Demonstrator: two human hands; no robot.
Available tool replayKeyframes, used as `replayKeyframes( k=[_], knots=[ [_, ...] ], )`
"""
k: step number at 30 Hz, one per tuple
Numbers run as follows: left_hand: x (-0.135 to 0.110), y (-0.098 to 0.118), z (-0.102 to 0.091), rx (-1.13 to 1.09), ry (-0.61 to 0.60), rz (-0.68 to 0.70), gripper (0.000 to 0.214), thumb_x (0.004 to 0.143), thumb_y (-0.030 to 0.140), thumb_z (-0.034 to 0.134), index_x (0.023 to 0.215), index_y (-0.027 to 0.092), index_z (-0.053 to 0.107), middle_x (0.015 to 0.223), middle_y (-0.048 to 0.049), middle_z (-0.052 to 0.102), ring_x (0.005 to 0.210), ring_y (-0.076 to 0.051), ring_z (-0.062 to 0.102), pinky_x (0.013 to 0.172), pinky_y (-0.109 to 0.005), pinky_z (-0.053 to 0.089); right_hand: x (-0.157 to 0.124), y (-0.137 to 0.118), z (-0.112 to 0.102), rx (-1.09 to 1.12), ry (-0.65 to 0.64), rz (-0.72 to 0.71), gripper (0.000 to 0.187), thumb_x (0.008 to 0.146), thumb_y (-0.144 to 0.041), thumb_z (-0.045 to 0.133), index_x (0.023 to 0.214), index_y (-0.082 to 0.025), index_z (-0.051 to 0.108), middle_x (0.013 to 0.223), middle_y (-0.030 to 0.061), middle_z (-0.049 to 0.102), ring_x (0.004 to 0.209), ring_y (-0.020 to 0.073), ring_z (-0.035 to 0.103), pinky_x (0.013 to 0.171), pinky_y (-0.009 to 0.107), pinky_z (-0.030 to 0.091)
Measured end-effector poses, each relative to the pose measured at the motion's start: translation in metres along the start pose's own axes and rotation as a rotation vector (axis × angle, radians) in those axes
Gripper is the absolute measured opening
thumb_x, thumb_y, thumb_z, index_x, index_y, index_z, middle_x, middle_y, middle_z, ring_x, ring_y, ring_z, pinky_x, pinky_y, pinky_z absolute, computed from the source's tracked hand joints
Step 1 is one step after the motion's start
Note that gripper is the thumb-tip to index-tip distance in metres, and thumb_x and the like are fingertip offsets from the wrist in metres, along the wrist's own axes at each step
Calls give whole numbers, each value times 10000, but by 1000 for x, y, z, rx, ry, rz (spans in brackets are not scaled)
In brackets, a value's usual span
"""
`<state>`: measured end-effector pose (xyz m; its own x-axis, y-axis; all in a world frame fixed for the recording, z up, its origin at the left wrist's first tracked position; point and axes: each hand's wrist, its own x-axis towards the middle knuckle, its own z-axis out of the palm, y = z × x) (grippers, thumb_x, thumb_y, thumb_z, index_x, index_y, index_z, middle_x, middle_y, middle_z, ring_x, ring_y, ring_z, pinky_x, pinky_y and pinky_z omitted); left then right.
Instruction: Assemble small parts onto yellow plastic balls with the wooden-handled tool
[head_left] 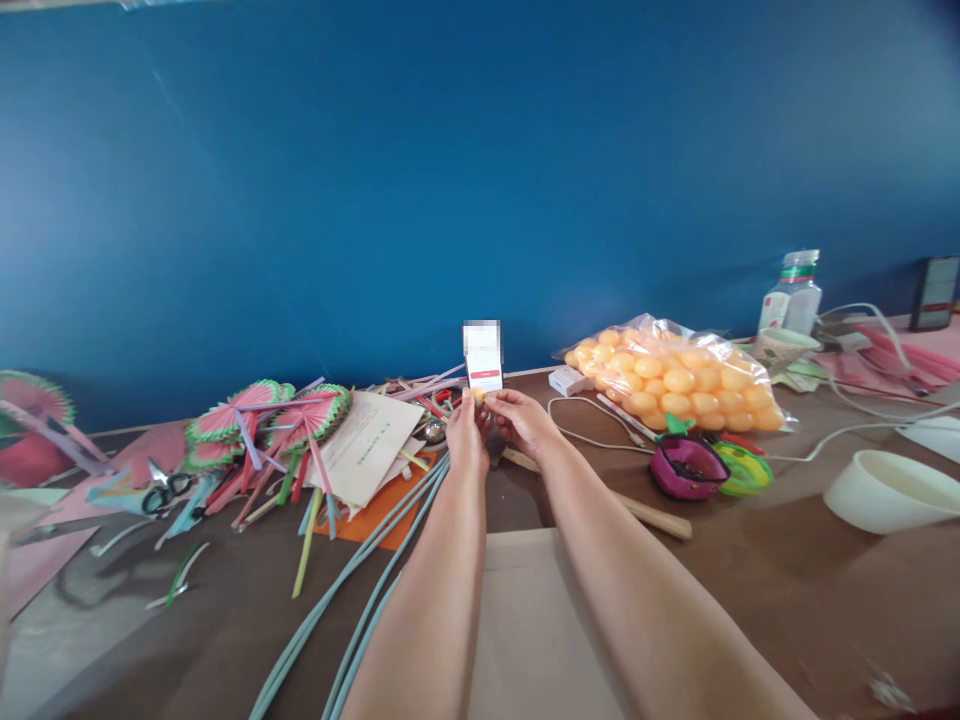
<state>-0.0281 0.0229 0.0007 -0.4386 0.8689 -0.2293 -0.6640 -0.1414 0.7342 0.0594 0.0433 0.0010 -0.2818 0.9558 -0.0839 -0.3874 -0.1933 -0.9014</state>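
Observation:
My left hand (466, 435) and my right hand (525, 422) meet over the back of the table, fingertips pinched together. Between them is a small yellow piece (478, 396), too small to name. Right behind the fingers a phone (484, 358) with a lit white screen stands upright near the blue wall. Under my right hand and forearm lies a wooden handle (652, 515), partly hidden. A shiny round metal thing (435, 430) is beside my left hand. Pale blue-green strips (375, 560) run along my left forearm.
To the left lie pink-and-green paper fans (240, 420), scissors (165, 490), a printed paper (367, 450) and colored strips. On the right are a clear bag of orange balls (675, 375), a purple bowl (688, 470), a white cable (592, 435), a plastic bottle (796, 290) and a cream container (885, 495).

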Motion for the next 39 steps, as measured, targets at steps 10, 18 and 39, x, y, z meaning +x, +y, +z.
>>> replayKeyframes(
  k=[10,18,39],
  knots=[
    [5,-4,-4,48,-19,22,381,732,475,732,836,115,663,747,-38,634,607,-91,571,557,-200,452,0,0,-1,47,-26,-13,388,488,-365,874,713,-169,626,592,-49,552,518,48,413,448,179,290],
    [7,-5,-4,70,-23,43,441,669,520,764,833,123,667,735,-36,636,626,-99,581,577,-210,447,3,1,-1,80,-57,-26,387,490,-363,880,695,-169,614,605,-46,556,501,40,376,435,191,237],
    [9,-7,-6,100,-47,93,456,651,534,760,829,128,652,734,-39,636,660,-116,597,570,-210,439,5,4,-2,142,-71,-27,367,509,-331,882,686,-167,605,570,-61,511,490,35,363,436,183,241]
  ],
)
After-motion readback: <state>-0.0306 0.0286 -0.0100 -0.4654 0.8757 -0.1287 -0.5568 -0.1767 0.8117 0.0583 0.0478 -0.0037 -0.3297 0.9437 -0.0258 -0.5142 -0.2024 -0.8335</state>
